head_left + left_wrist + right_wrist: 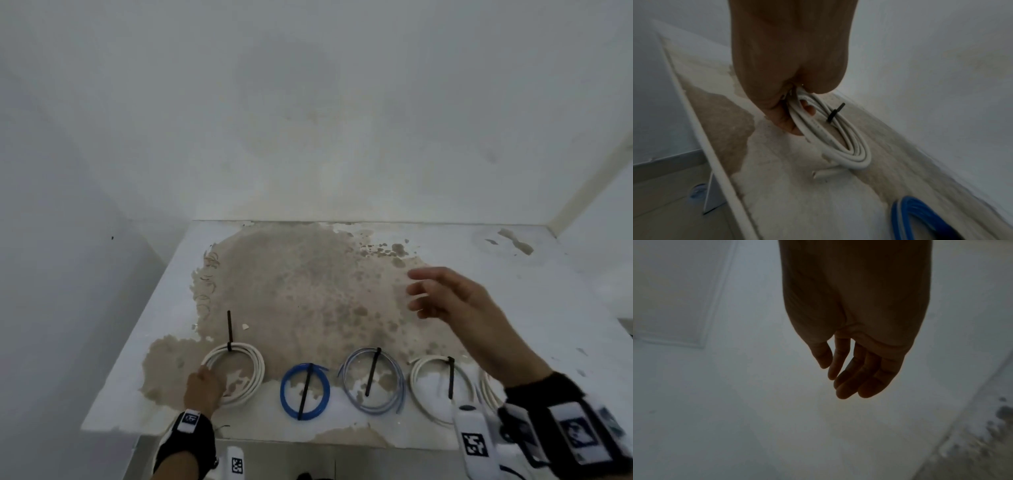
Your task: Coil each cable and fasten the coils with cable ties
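Several coiled cables lie in a row near the table's front edge, each bound with a black cable tie. My left hand [205,385] [791,104] grips the near-left side of the leftmost white coil [251,363] [840,142], whose tie [229,330] [834,113] sticks up at the far side. To its right lie a blue coil [286,394] [920,211], a grey-blue coil [399,383] and another white coil [419,383]. A further white coil [486,387] shows partly behind my right wrist. My right hand [442,294] [844,378] hovers above the table's right part, fingers spread and holding nothing.
The white table [565,308] has a large worn beige patch [308,291] in its middle. White walls close in behind and on both sides. The table's front edge [274,440] runs just below the coils, with grey floor beneath.
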The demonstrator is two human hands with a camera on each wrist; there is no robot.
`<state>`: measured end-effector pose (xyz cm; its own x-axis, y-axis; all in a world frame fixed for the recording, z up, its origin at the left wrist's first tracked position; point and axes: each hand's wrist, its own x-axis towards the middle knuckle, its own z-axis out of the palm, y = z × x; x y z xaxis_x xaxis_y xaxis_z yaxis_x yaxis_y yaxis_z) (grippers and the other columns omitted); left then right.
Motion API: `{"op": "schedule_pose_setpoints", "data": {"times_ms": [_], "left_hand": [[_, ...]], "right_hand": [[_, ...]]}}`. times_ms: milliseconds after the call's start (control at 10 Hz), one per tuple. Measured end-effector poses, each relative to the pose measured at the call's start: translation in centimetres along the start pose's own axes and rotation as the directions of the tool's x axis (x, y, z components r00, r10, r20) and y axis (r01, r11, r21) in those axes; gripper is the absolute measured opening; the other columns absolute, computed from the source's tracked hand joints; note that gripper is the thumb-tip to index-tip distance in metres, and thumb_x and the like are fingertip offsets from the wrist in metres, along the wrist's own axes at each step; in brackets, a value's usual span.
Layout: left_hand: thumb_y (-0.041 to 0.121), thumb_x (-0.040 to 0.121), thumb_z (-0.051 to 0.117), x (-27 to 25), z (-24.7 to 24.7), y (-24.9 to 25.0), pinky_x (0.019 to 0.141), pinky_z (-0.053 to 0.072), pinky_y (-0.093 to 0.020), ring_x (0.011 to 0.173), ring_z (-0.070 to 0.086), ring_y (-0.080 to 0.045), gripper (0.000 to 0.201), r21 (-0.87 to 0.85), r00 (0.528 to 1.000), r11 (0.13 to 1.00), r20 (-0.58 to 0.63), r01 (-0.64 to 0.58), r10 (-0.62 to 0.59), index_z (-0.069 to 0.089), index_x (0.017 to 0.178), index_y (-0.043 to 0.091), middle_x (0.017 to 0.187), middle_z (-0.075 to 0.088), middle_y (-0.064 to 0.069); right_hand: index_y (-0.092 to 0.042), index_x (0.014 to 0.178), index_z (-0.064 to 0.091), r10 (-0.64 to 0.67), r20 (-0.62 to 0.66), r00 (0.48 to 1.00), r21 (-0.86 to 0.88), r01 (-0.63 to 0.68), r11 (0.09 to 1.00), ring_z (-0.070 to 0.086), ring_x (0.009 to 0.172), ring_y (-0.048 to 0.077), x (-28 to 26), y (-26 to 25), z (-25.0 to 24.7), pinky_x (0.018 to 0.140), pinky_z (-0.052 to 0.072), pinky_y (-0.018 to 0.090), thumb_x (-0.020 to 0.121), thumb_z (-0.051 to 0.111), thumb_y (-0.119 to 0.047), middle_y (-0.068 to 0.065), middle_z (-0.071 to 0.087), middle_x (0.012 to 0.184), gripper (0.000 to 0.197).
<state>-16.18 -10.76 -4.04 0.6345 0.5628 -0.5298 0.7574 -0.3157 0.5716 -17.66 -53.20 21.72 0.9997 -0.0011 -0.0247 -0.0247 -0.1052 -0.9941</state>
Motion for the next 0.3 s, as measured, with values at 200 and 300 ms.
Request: {"op": "schedule_pose_setpoints", "data": {"times_ms": [200, 300], "left_hand": [[0.032, 0.104, 0.036, -4.2, -0.9, 2.0, 0.094, 0.041, -0.048, 0.112, 0.048, -0.044, 0.043, 0.157, 0.995, 0.986, -0.072, -0.057, 0.069, 0.05, 0.124, -0.003, 0.128, 0.05, -0.028], [0.043, 0.102, 0.034, -5.1, -0.9, 1.6, 0.097, 0.037, -0.05, 0.115, 0.047, -0.044, 0.048, 0.244, 0.985, 0.968, -0.145, -0.056, 0.093, 0.052, 0.128, 0.007, 0.13, 0.045, -0.023]], "right_hand": [[-0.021, 0.106, 0.075, -0.172, -0.121, 0.978, 0.06, 0.181, 0.982, 0.068, 0.083, 0.024, -1.9, -6.7, -2.5, 0.075, 0.057, 0.025, 0.087, 0.06, -0.035, 0.011, 0.072, 0.098, 0.028], [-0.023, 0.105, 0.075, -0.276, -0.166, 0.947, 0.112, 0.296, 0.949, 0.067, 0.078, 0.021, -2.9, -9.6, -3.5, 0.074, 0.056, 0.025, 0.083, 0.063, -0.042, 0.005, 0.073, 0.094, 0.031]]}}
